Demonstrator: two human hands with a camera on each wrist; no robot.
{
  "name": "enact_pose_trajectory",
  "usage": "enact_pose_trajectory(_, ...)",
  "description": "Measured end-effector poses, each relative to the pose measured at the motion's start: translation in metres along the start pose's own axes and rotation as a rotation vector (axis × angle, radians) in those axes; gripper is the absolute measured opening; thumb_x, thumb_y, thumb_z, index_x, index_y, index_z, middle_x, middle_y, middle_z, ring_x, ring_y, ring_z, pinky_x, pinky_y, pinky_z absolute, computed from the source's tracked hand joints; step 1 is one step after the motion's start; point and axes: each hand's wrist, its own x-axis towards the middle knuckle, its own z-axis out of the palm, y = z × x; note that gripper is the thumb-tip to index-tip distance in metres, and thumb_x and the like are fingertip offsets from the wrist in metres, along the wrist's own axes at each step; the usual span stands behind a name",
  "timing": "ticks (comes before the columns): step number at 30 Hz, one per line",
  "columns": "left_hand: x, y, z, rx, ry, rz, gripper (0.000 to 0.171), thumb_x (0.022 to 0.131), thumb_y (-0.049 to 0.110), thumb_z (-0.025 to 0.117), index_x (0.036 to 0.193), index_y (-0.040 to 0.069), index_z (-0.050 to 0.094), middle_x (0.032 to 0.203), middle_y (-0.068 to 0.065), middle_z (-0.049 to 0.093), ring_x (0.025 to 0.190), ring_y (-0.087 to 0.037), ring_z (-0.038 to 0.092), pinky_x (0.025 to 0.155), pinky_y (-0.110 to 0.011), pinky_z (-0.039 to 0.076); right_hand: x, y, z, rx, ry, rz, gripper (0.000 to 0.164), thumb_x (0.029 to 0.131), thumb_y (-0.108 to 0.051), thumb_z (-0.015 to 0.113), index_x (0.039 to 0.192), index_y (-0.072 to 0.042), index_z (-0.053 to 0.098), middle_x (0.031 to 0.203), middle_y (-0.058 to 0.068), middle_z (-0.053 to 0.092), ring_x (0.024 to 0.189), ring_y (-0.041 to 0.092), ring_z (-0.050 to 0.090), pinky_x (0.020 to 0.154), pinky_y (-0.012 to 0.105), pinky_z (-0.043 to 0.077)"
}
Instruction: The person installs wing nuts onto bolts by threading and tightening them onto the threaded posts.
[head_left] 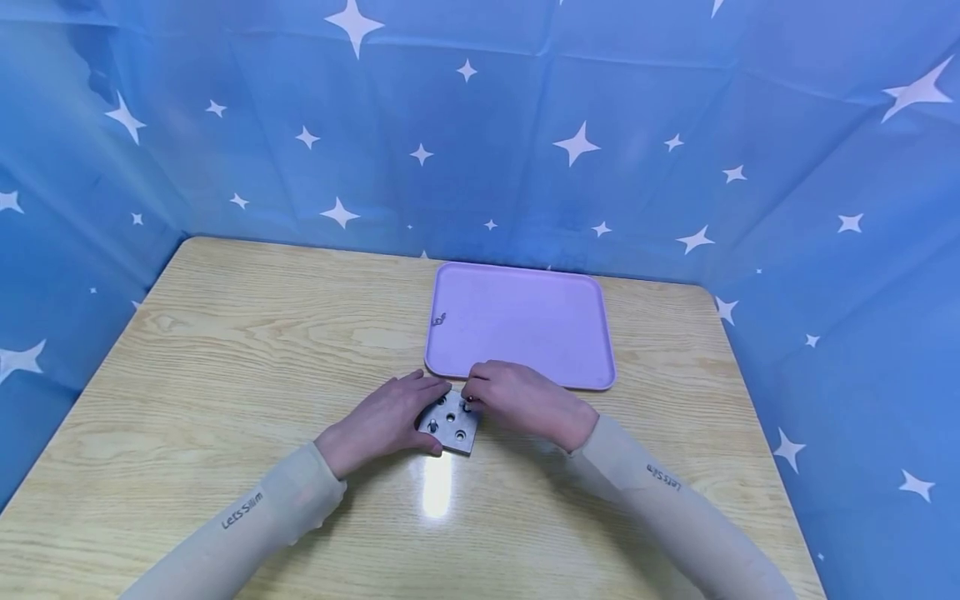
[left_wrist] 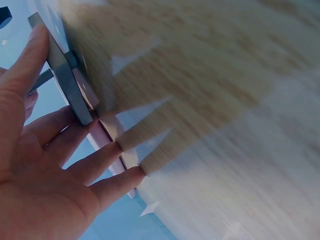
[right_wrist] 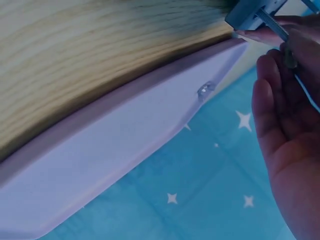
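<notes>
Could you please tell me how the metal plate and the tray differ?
The metal plate is grey and small, while the tray is purple and much larger. The plate has several holes; the tray has a raised rim. The left hand grips the plate; neither hand holds the tray. Both have four corners.

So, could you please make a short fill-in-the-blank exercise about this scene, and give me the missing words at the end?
1. The left hand grips the metal plate between its fingers and its ____.
2. In the head view, a small dark spot shows near the ____ edge of the tray.
3. The blue cloth behind the table carries white four-pointed ____.

Missing words: thumb; left; stars.
</notes>
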Motion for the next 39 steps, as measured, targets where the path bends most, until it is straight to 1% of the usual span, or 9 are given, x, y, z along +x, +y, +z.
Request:
enact_pose_trajectory(11,-0.002,0.001,-0.003,0.004,0.013,0.011,0.090,0.067,0.048,0.084,0.137,0.002,0.051,0.138,-0.011,0.053,0.130,-0.039,0.043,0.099,-0.050,0.040,0.002,-0.016,0.016,-0.132,0.165,0.181,0.017,0.085,-0.024,0.067,0.077,-0.011,0.060,0.071,-0.003,0.052,0.060,0.011,0.048,0.054,0.026,0.045)
enact_pose_trajectory(18,-0.003,0.001,-0.004,-0.005,0.008,-0.002,0.090,0.067,0.048,0.084,0.137,0.003,0.051,0.138,-0.010,0.052,0.130,-0.039,0.042,0.099,-0.052,0.040,0.001,-0.027,0.026,-0.152,0.247,0.309,0.021,0.084,-0.026,0.068,0.076,-0.009,0.057,0.067,-0.002,0.047,0.055,0.012,0.044,0.049,0.027,0.040)
enact_pose_trajectory(21,-0.002,0.001,-0.003,-0.003,0.007,-0.001,0.090,0.066,0.048,0.084,0.137,0.003,0.051,0.138,-0.010,0.052,0.130,-0.039,0.043,0.099,-0.051,0.040,0.000,-0.029,0.024,-0.131,0.193,0.355,0.032,0.086,-0.040,0.065,0.084,-0.008,0.060,0.071,-0.001,0.052,0.059,0.013,0.047,0.053,0.027,0.043)
enact_pose_trajectory(23,-0.002,0.001,-0.003,0.000,0.008,0.001,0.090,0.066,0.049,0.084,0.137,0.003,0.051,0.138,-0.010,0.052,0.130,-0.038,0.043,0.099,-0.051,0.040,-0.003,-0.028,0.018,-0.117,0.117,0.371,0.046,0.086,-0.051,0.062,0.098,-0.007,0.062,0.082,0.001,0.059,0.069,0.015,0.054,0.062,0.030,0.047)
enact_pose_trajectory(25,-0.002,0.000,-0.003,0.004,0.009,0.008,0.090,0.066,0.048,0.084,0.137,0.004,0.051,0.138,-0.010,0.053,0.130,-0.037,0.043,0.099,-0.051,0.040,-0.007,-0.025,0.008,-0.082,0.030,0.346,0.054,0.086,-0.051,0.062,0.119,-0.008,0.060,0.105,0.004,0.063,0.089,0.018,0.059,0.075,0.034,0.049)
enact_pose_trajectory(27,-0.002,0.000,-0.003,0.009,0.007,0.006,0.091,0.066,0.048,0.084,0.139,0.005,0.050,0.139,-0.009,0.052,0.131,-0.036,0.042,0.099,-0.050,0.040,-0.011,-0.020,-0.002,-0.053,-0.035,0.267,0.058,0.087,-0.039,0.067,0.137,-0.013,0.051,0.132,0.003,0.056,0.113,0.020,0.055,0.088,0.040,0.046)
enact_pose_trajectory(30,-0.002,0.000,-0.003,0.009,0.001,-0.007,0.092,0.067,0.047,0.084,0.141,0.006,0.048,0.141,-0.008,0.050,0.131,-0.036,0.041,0.100,-0.050,0.039,-0.012,-0.012,-0.012,-0.042,-0.076,0.097,0.064,0.085,-0.013,0.072,0.144,-0.021,0.046,0.149,-0.004,0.041,0.131,0.020,0.043,0.097,0.044,0.042)
enact_pose_trajectory(34,-0.002,0.000,-0.003,-0.007,-0.009,-0.013,0.092,0.066,0.047,0.085,0.140,0.006,0.049,0.140,-0.007,0.051,0.131,-0.034,0.042,0.100,-0.049,0.039,-0.006,-0.004,-0.012,-0.078,-0.091,-0.032,0.048,0.084,-0.007,0.073,0.129,-0.019,0.061,0.135,-0.005,0.055,0.123,0.017,0.050,0.096,0.038,0.043)
enact_pose_trajectory(39,0.000,0.001,-0.003,-0.021,-0.014,-0.005,0.089,0.066,0.046,0.085,0.137,0.005,0.051,0.138,-0.007,0.053,0.130,-0.032,0.043,0.100,-0.047,0.039,0.000,-0.001,-0.004,-0.073,-0.040,-0.037,0.017,0.089,-0.015,0.071,0.106,-0.016,0.071,0.103,-0.005,0.066,0.095,0.012,0.058,0.085,0.028,0.047)
